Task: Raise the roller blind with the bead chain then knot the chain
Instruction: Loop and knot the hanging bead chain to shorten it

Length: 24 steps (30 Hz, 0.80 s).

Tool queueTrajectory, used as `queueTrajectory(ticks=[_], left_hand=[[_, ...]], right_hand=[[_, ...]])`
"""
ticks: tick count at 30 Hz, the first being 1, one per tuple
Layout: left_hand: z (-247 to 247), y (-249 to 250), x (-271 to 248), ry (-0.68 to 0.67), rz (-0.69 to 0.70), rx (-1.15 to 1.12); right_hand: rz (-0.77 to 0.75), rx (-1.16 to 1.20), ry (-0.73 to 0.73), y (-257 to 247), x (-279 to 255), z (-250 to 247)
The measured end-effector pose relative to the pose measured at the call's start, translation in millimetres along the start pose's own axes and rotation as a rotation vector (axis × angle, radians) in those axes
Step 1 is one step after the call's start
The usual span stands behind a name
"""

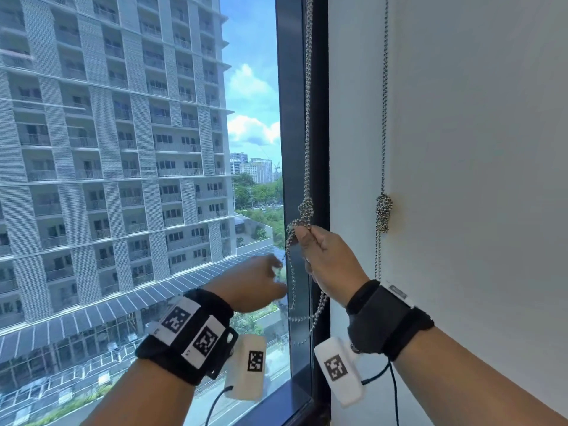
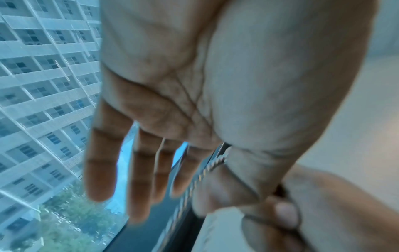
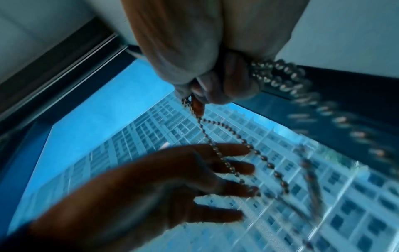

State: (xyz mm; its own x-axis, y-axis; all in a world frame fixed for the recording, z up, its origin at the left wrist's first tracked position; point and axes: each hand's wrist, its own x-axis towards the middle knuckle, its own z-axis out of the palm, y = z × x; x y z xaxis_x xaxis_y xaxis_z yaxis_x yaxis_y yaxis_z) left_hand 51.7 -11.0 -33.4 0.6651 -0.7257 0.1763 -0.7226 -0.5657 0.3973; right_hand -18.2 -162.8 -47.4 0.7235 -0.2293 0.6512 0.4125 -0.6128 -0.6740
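Silver metal bead chain (image 1: 308, 124) hanging in doubled strands along the dark window frame (image 1: 292, 118), with a loose knot (image 1: 306, 207) formed in it; below the knot the strands fall in a slack, motion-blurred loop beside the same frame. Right hand (image 1: 327, 256), just below the knot, with fingers (image 3: 226, 81) curled and clamped on the chain, thumb and forefinger pinching a strand at the top of the fist while further strands leave the fist at its underside. Left hand (image 1: 252, 284), lower and on the glass side of the chain, with fingers (image 2: 138, 179) spread apart and nearly straight, holding nothing; in the right wrist view the hanging strands cross in front of these fingers, and whether they touch cannot be told through the blur. On the other side of the frame from the glass, a white wall (image 1: 476, 149) carries a second silver bead chain (image 1: 384, 87) tied in a compact knot (image 1: 384, 215). Both wrists wear black bands (image 1: 384, 321) with white tags printed in black square patterns. Beyond the glass, a grey multi-storey building (image 1: 107, 133) under blue sky.
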Motion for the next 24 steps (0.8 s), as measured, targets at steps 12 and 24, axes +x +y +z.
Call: queueTrajectory(ticks=[12,24], left_hand=[[-53.8,53.8,11.3,0.607,0.406,-0.488],[-40.9,46.2,21.0,0.583,0.316,-0.777]], right_hand=[[-0.377,-0.303,0.207,-35.5,7.4,-21.7],[-0.154,0.127,0.018,-51.4,4.1,-39.1]])
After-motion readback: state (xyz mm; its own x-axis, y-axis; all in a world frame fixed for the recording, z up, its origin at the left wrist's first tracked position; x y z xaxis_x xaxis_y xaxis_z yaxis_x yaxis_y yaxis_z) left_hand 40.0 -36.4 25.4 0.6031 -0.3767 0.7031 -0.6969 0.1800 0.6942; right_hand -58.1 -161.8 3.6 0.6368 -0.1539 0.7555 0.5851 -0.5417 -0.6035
